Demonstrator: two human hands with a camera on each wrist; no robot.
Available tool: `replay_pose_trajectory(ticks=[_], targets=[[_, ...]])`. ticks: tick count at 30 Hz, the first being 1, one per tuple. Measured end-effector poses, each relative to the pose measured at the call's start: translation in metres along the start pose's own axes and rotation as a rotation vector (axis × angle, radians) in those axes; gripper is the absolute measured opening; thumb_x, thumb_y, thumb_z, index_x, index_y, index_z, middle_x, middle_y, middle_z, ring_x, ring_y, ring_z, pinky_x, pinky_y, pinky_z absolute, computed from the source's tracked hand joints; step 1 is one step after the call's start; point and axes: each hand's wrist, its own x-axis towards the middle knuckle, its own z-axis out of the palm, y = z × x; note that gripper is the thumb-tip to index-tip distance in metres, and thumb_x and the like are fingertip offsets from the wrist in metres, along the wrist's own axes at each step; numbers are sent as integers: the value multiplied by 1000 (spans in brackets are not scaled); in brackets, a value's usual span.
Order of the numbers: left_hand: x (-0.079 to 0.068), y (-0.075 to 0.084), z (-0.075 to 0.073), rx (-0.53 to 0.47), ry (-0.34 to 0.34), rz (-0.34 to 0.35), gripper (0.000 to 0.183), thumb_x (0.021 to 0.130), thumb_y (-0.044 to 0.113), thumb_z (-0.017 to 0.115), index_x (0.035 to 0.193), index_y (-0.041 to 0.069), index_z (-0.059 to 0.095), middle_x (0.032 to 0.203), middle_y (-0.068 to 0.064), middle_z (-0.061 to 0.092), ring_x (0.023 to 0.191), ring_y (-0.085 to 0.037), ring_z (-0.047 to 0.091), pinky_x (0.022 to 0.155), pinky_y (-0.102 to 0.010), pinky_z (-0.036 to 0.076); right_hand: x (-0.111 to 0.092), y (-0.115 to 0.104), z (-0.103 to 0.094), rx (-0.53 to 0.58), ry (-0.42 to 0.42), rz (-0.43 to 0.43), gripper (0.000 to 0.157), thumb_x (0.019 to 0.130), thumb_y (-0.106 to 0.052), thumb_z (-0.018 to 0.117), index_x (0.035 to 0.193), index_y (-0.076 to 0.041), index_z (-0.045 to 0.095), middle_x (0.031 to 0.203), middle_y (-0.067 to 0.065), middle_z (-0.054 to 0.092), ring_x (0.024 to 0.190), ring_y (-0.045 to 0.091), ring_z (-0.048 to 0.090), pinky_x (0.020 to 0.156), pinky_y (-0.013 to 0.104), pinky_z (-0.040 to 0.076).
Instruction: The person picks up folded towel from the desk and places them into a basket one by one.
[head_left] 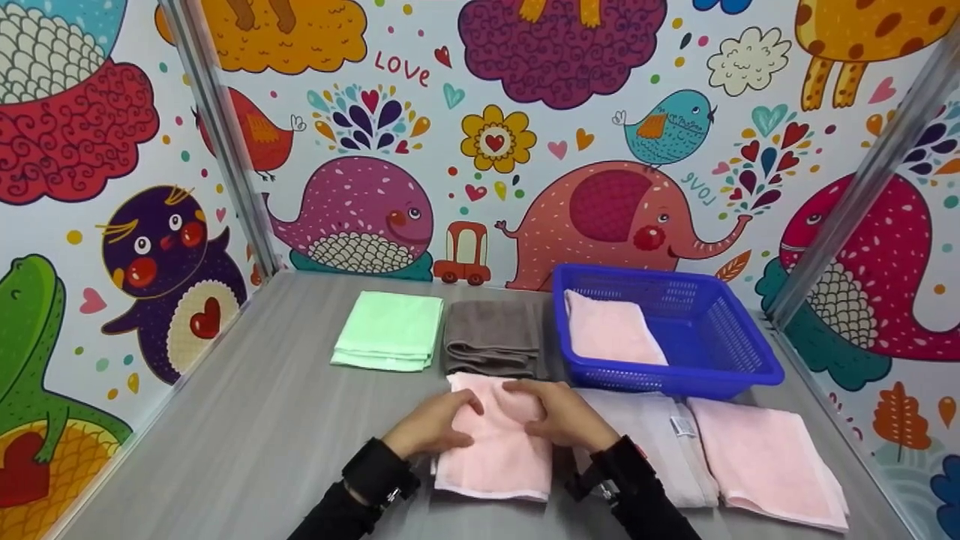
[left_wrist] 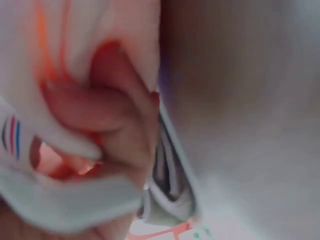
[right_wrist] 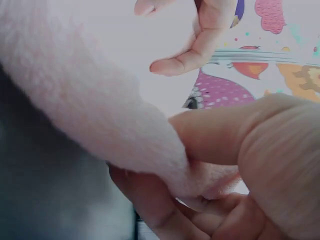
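A folded pink towel (head_left: pixel 499 457) with a pale hem is between my two hands at the front middle of the table. My left hand (head_left: pixel 429 426) grips its left side; in the left wrist view, curled fingers (left_wrist: pixel 92 107) press into the cloth. At the towel's right side, my right hand (head_left: pixel 574 416) pinches the edge, thumb on top and fingers beneath in the right wrist view. The towel (right_wrist: pixel 110 120) bulges softly there. Part of each hand's fingers is hidden by cloth.
A green folded towel (head_left: pixel 390 330) and a dark grey folded one (head_left: pixel 491 334) lie behind. The blue basket (head_left: pixel 720 379) holds another pink towel (head_left: pixel 611 330). To the right lie a pale grey towel (head_left: pixel 652 442) with a tag and a pink towel (head_left: pixel 772 465). Patterned walls surround the table.
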Motion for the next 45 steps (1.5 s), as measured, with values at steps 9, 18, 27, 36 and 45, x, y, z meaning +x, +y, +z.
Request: replay_pose_trajectory(ticks=[9, 18, 27, 36, 45], targets=[[6, 20, -26, -39, 132, 59, 34, 93, 0, 68, 127, 3, 61, 131, -19, 66, 123, -38, 62, 105, -57, 48, 1, -6, -31, 153, 371, -34, 81, 83, 7, 76, 155, -17, 47, 90, 7, 69, 68, 8, 56, 64, 27, 50], [31, 36, -19, -17, 393, 46, 20, 98, -1, 56, 112, 10, 65, 111, -13, 65, 100, -27, 64, 87, -44, 55, 7, 9, -39, 238, 646, 28, 40, 88, 2, 75, 122, -11, 59, 90, 12, 72, 62, 15, 61, 57, 26, 50], [71, 54, -5, -107, 401, 70, 36, 89, 0, 55, 123, 3, 68, 125, -19, 63, 103, -29, 63, 94, -44, 53, 0, 30, -65, 156, 810, 8, 36, 91, 4, 71, 127, -4, 71, 107, 16, 72, 69, 7, 57, 66, 15, 46], [99, 69, 13, -117, 420, 136, 61, 80, -2, 64, 140, 4, 58, 134, -23, 52, 111, -32, 59, 97, -45, 53, -15, 48, -88, 115, 610, 83, 84, 73, 11, 67, 154, 3, 43, 144, 28, 50, 110, 36, 59, 85, 43, 58], [128, 71, 33, -67, 535, 231, 51, 92, -8, 57, 143, -7, 54, 136, -26, 50, 119, -35, 59, 105, -46, 51, -22, 68, -95, 19, 754, 107, 66, 78, 18, 59, 142, -1, 61, 134, 26, 63, 114, 35, 62, 91, 42, 58]])
